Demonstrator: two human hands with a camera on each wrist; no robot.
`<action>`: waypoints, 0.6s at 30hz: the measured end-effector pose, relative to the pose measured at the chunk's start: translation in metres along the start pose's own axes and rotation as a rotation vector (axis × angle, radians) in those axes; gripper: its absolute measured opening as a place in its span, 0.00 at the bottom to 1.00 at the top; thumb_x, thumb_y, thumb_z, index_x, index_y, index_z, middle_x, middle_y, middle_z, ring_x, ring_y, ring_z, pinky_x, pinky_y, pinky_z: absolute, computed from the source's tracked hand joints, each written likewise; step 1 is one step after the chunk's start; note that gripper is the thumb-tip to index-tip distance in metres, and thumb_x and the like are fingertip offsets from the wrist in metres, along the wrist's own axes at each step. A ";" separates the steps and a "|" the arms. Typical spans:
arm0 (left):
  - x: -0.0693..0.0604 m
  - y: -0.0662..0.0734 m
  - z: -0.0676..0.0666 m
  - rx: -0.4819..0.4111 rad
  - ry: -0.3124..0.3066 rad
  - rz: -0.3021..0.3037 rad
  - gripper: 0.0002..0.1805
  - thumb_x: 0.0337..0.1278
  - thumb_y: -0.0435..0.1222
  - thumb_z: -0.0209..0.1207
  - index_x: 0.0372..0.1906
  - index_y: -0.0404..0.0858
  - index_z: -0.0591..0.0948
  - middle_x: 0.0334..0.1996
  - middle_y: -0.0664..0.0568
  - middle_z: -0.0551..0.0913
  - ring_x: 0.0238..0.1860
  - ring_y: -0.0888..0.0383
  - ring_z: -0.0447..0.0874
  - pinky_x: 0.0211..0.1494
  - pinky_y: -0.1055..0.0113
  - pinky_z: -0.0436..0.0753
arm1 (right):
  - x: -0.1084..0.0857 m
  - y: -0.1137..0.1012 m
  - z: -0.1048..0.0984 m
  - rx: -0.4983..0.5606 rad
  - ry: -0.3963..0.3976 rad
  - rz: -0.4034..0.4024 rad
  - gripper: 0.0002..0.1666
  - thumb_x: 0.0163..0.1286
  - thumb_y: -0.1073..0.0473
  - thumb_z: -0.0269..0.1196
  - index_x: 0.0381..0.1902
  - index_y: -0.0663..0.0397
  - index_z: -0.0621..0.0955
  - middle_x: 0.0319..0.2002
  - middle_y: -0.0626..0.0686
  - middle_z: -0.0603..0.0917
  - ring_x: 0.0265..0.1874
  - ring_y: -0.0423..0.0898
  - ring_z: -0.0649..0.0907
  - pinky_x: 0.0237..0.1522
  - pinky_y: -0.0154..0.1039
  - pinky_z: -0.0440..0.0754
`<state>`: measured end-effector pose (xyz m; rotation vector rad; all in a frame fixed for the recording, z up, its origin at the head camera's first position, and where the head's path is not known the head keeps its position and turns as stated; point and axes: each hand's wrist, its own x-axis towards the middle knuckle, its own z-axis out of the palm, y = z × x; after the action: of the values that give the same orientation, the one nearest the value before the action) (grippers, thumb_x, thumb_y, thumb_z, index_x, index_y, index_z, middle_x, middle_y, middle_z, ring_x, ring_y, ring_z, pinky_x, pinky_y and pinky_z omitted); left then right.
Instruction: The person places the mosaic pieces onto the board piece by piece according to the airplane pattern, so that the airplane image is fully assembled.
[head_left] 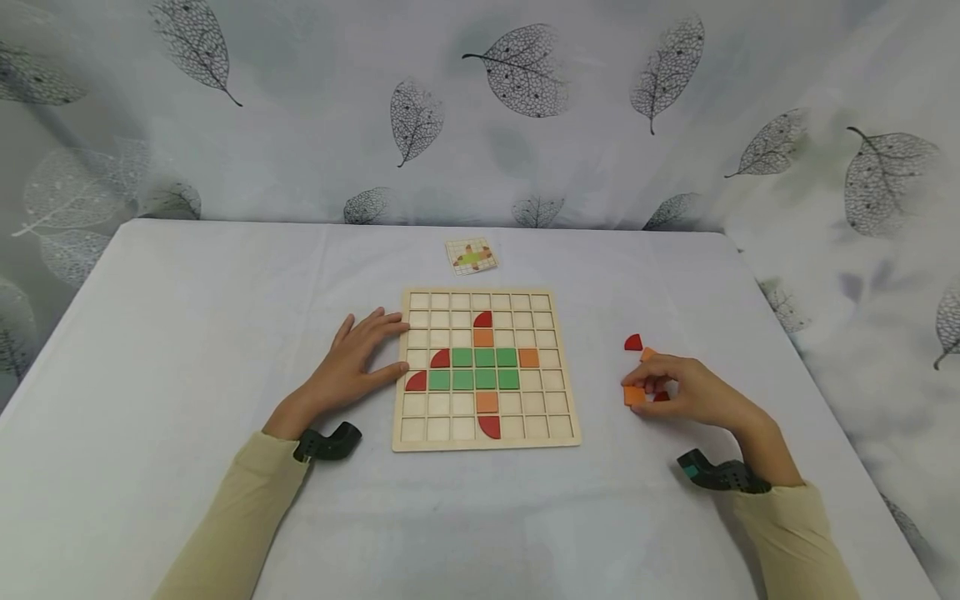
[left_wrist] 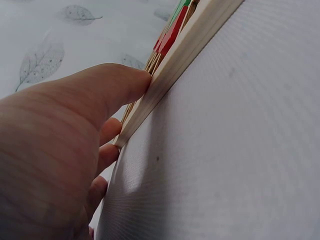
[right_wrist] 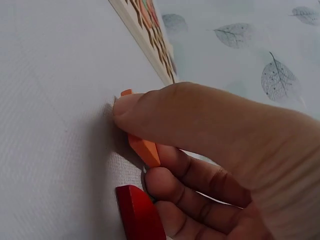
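A wooden grid board [head_left: 450, 406] lies mid-table, bearing green squares [head_left: 485, 357], orange squares [head_left: 487, 402] and red quarter-circles [head_left: 489, 427]. My left hand [head_left: 352, 354] rests at its left edge, fingers extended; in the left wrist view the thumb of the left hand [left_wrist: 55, 135] touches the board's rim [left_wrist: 170, 67]. Right of the board, my right hand [head_left: 697, 392] pinches an orange square tile [head_left: 633, 396] between thumb and fingers. The right wrist view shows this orange tile [right_wrist: 145, 151] partly behind the thumb, with a red quarter-circle [right_wrist: 141, 215] close by.
A small pattern card [head_left: 472, 256] lies behind the board. Beyond the right hand are a loose red quarter-circle [head_left: 633, 342] and a partly hidden orange piece [head_left: 647, 354]. Another red piece [head_left: 661, 397] shows under the right fingers. A leaf-print cloth [head_left: 300, 125] hangs behind the white table.
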<state>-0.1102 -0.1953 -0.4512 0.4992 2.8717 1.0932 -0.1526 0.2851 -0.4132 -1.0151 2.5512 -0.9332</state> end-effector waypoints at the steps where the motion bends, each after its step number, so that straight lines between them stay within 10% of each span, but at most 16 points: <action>1: 0.000 0.000 0.000 0.002 0.001 0.001 0.32 0.60 0.43 0.64 0.68 0.40 0.70 0.71 0.43 0.64 0.77 0.44 0.47 0.76 0.44 0.34 | 0.000 0.000 0.000 -0.002 0.003 -0.005 0.18 0.51 0.65 0.76 0.41 0.56 0.85 0.31 0.44 0.79 0.28 0.41 0.77 0.28 0.31 0.77; 18: 0.000 0.001 -0.001 0.001 -0.012 -0.013 0.33 0.60 0.44 0.64 0.68 0.40 0.70 0.72 0.44 0.64 0.77 0.45 0.47 0.76 0.46 0.33 | 0.008 0.000 0.006 -0.002 0.017 -0.096 0.19 0.51 0.71 0.74 0.41 0.55 0.84 0.34 0.45 0.80 0.28 0.40 0.77 0.27 0.30 0.79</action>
<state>-0.1096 -0.1954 -0.4495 0.4843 2.8609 1.0834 -0.1561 0.2773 -0.4175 -1.1443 2.5367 -0.9685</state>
